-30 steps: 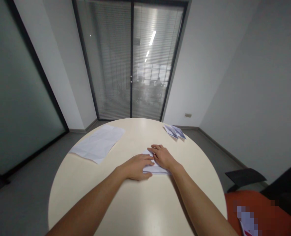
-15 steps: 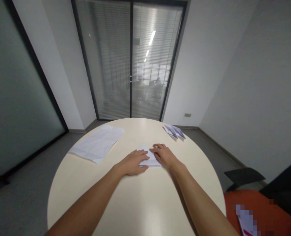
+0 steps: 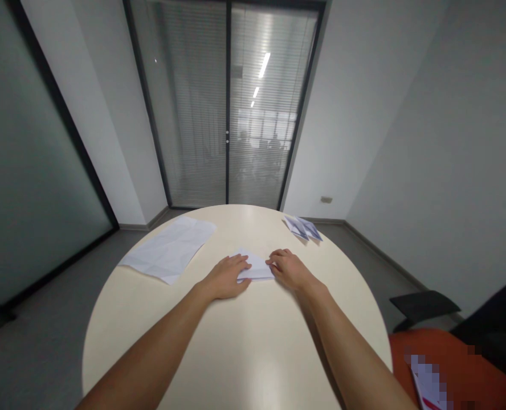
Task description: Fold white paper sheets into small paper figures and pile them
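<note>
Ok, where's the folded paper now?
Head view: the folded paper lies at the table centre, between the left hand and right hand, both touching it, with a flat sheet farther left.

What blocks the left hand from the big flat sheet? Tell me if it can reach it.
Probably yes. The left hand lies on the folded paper, and only bare table shows between it and the sheet to its left. Nothing stands in the way.

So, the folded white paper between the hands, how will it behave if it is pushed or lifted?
The folded paper looks thin and flat, so it is probably very light and would slide easily on the smooth table. Folded layers likely make it stiffer than the loose sheet, though it may bend.
</note>
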A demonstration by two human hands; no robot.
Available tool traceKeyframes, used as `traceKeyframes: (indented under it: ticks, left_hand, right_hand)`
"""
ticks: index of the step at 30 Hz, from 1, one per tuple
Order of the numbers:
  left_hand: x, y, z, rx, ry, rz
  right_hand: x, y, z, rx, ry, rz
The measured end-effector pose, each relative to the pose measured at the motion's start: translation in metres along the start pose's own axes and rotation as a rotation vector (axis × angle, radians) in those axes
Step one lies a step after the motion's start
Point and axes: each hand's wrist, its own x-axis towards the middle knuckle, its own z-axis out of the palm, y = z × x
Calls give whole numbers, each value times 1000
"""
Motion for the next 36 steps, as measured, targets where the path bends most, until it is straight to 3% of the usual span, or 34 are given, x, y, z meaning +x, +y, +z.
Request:
traceKeyframes:
  ticks: [9, 36]
  left_hand:
    - [-1, 1, -3, -12, -37, -4]
    - [-1, 2, -3, -34, -63, -15]
  right_hand:
    - [-4, -8, -23, -56, -51, 68]
    - [1, -22, -9, 51, -27, -93]
